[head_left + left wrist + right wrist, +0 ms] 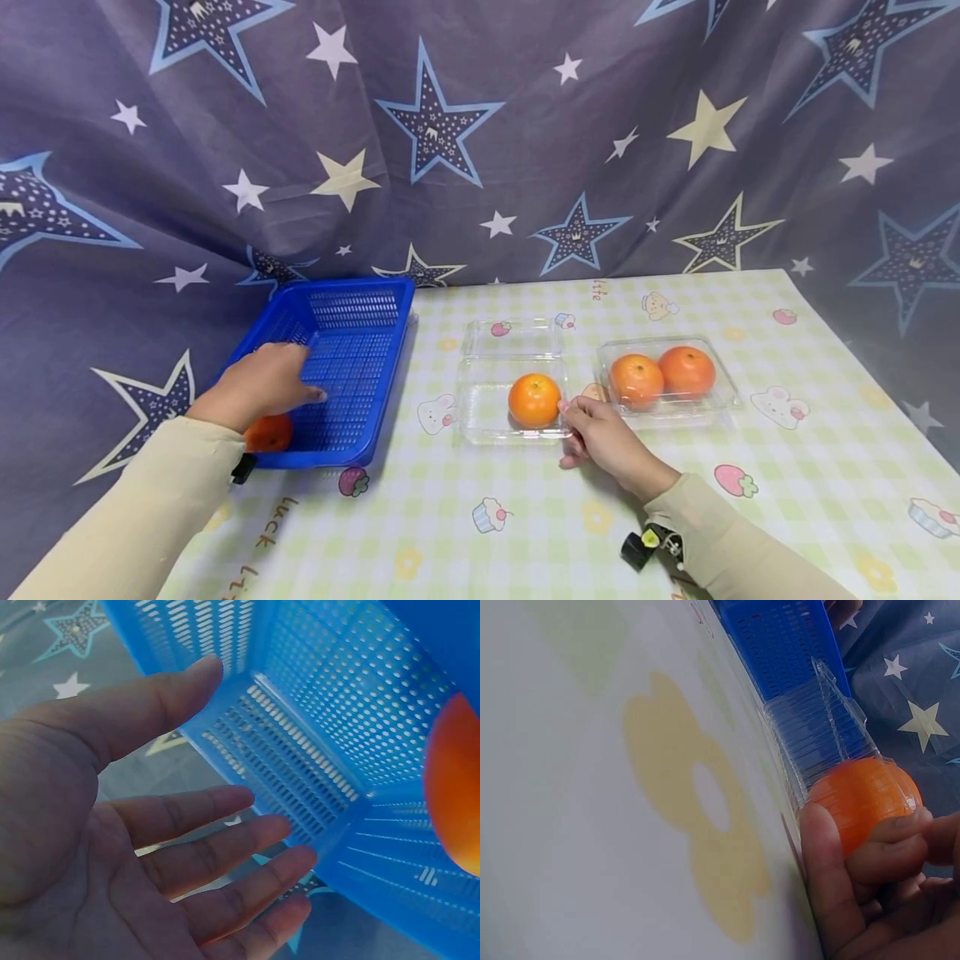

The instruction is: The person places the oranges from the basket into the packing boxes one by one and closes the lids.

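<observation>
My left hand [266, 379] hangs over the blue plastic basket [348, 375] with its fingers extended and nothing in them. An orange [268, 434] lies in the basket's near left corner, partly covered by that hand; the left wrist view has this orange [459, 787] at its right edge. My right hand [611, 442] pinches the right edge of a clear plastic container [480, 404], whose lid [512, 339] is folded back on the far side. One orange [534, 401] sits in the right half of the container, just beside my right fingertips.
To the right stands a second clear plastic container [705, 408], closed, with two oranges [636, 381] inside. A checked tablecloth [555, 533] covers the table, and a star-patterned curtain [465, 217] hangs behind it.
</observation>
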Tool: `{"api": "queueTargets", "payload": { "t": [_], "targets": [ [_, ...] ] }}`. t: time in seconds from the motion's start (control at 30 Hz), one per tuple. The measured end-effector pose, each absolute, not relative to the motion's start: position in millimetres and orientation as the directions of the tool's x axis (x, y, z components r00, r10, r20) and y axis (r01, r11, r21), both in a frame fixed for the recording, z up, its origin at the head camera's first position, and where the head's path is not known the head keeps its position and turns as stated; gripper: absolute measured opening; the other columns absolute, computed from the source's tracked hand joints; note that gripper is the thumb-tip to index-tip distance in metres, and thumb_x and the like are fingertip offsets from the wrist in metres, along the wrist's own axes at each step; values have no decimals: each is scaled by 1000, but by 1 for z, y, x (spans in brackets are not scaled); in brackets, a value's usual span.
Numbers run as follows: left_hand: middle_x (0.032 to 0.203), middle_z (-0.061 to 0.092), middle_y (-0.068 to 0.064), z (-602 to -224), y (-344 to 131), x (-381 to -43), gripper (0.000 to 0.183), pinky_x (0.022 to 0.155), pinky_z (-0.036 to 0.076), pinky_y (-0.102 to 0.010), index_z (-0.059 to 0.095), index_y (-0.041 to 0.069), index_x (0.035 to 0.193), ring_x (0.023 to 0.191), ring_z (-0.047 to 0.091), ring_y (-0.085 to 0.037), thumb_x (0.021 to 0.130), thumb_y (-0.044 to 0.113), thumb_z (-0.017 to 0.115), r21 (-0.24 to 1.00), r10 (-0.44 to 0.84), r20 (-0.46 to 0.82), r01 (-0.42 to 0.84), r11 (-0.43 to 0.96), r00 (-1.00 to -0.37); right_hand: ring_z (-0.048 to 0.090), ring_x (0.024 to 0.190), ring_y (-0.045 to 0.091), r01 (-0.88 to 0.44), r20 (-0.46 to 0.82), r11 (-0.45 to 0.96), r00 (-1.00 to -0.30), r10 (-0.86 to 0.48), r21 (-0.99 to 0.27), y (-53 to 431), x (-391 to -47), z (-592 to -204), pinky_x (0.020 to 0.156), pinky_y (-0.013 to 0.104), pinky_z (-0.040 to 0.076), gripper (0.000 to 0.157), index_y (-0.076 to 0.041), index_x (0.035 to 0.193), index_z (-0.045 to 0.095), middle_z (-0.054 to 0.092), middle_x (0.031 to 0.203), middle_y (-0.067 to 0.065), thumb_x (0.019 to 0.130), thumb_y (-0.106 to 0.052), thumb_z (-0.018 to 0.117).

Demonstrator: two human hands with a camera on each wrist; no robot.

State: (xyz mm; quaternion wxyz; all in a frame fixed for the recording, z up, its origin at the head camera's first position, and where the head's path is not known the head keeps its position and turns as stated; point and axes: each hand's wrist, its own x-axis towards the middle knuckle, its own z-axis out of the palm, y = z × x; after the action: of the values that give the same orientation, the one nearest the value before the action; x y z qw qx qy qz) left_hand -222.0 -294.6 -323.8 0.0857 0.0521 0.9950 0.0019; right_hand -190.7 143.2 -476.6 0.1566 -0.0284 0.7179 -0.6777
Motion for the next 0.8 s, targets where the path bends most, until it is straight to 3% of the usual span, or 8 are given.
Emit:
{"api": "queueTargets", "payload": {
  "t": [0.23, 0.37, 0.57, 0.8],
  "targets": [
    [113, 68, -27, -325, -307, -220, 67, 87, 53, -65, 63, -9, 122, 98, 65, -44, 82, 40, 87, 14, 107, -197, 107, 994, -975, 47, 56, 17, 167, -183, 84, -950, -253, -982, 143, -191, -476, 67, 39, 63, 33, 1, 89, 45, 45, 60, 3, 109, -24, 49],
    [105, 69, -24, -328, -314, -220, 62, 84, 54, -64, 66, -8, 116, 93, 65, -41, 81, 38, 87, 16, 99, -214, 98, 995, -972, 47, 56, 17, 166, -183, 87, -951, -251, -982, 143, -191, -476, 67, 39, 63, 33, 0, 88, 45, 44, 59, 3, 109, -24, 49],
    [121, 63, -36, -334, -321, -220, 73, 93, 50, -69, 60, -14, 125, 109, 61, -53, 81, 38, 87, 12, 73, -284, 72, 997, -956, 46, 55, 17, 169, -185, 86, -951, -249, -982, 143, -191, -477, 68, 39, 63, 32, -3, 86, 44, 44, 59, 3, 109, -24, 48],
    [125, 60, -39, -342, -327, -223, 79, 94, 51, -67, 55, -18, 130, 107, 62, -50, 80, 34, 89, 23, 53, -333, 48, 999, -942, 45, 55, 17, 171, -184, 74, -951, -250, -983, 144, -190, -477, 67, 39, 63, 33, 0, 88, 44, 44, 59, 3, 109, -23, 48]
  ]
}}
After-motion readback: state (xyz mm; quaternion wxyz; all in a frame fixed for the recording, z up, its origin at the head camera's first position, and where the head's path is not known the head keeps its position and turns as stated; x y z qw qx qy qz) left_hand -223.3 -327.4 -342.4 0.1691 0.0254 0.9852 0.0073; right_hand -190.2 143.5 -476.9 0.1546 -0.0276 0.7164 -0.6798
